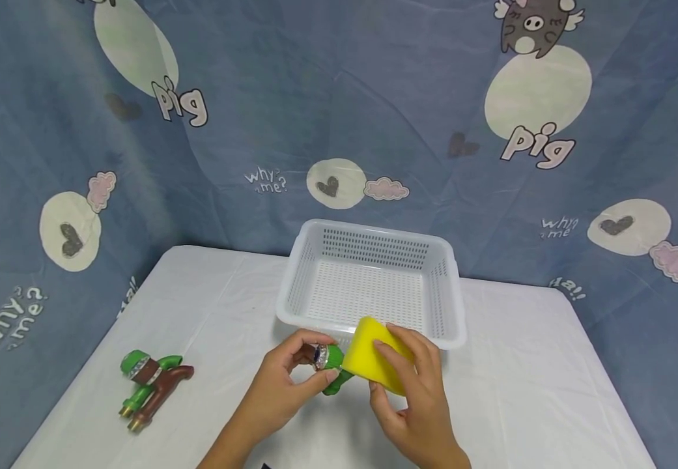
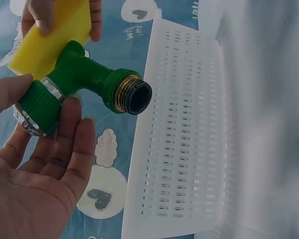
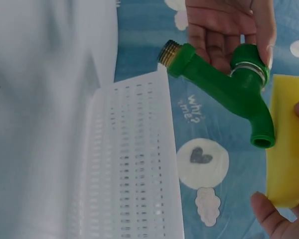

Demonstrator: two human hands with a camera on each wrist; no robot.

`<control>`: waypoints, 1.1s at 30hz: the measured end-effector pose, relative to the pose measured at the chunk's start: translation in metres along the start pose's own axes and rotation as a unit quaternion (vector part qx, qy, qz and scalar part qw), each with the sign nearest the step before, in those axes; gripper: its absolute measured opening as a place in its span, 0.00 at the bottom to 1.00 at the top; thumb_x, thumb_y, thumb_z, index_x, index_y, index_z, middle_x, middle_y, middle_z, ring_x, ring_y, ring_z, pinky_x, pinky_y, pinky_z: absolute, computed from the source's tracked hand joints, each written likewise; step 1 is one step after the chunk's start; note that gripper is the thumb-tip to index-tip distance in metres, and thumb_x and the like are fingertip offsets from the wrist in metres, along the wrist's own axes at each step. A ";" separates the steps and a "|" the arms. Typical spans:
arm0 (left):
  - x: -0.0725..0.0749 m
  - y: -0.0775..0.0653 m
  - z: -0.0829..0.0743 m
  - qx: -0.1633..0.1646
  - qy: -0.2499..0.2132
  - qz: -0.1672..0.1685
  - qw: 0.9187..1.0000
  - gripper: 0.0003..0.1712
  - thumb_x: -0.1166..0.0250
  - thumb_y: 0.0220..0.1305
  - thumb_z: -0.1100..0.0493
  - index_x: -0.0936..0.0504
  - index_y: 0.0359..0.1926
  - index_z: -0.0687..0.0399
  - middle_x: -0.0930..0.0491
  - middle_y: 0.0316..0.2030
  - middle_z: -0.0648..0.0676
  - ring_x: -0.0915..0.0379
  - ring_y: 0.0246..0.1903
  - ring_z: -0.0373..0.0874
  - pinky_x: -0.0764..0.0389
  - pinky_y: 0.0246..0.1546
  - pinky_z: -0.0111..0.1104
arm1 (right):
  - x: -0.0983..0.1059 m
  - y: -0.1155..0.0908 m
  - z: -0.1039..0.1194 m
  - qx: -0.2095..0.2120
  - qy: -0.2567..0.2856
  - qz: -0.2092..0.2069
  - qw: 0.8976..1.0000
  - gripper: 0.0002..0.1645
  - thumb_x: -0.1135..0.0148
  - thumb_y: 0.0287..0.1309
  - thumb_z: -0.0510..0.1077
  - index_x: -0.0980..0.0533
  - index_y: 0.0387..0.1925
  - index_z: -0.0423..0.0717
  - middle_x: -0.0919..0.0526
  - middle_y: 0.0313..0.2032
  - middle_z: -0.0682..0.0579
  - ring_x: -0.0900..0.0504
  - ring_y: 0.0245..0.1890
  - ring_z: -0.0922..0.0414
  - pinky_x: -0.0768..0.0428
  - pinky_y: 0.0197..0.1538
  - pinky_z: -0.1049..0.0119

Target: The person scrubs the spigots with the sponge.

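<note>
A green tap (image 3: 224,92) with a threaded brass inlet is held up in front of the basket. My left hand (image 1: 282,384) pinches its round ribbed knob (image 2: 40,107) between thumb and fingers. In my right hand (image 1: 417,397) is a yellow sponge (image 1: 374,355), gripped by its sides with thumb and fingers. The sponge is right beside the tap's body; in the right wrist view its edge lies close to the spout (image 3: 262,139), and I cannot tell whether they touch.
A white perforated basket (image 1: 458,306) stands behind the hands. Two more taps, one with green parts (image 1: 170,361) and one brown (image 1: 165,391), lie together at the table's left. The white-covered table (image 1: 526,378) meets a blue printed curtain (image 1: 409,117) at the back.
</note>
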State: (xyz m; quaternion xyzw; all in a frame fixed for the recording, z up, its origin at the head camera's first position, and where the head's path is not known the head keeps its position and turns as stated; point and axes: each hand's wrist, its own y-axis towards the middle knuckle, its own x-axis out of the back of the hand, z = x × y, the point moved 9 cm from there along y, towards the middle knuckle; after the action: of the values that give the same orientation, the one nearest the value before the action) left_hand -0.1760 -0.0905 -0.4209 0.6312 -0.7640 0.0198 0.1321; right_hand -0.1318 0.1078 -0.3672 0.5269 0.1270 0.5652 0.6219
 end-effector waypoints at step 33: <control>-0.002 -0.001 -0.006 -0.036 0.003 0.018 0.999 0.23 0.23 0.64 0.56 0.19 0.58 0.39 0.19 0.53 0.44 0.20 0.43 0.47 0.17 0.54 0.38 | -0.001 -0.001 -0.010 -0.041 -0.038 0.017 0.998 0.31 0.34 0.49 0.38 0.18 0.59 0.48 0.25 0.66 0.44 0.31 0.62 0.44 0.36 0.70 0.68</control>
State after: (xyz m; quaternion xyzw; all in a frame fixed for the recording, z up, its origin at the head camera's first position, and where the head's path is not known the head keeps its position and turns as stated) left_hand -0.1742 -0.0880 -0.4160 0.6124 -0.7749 -0.0034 0.1565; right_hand -0.1388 0.1124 -0.3730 0.5240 0.0712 0.5603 0.6375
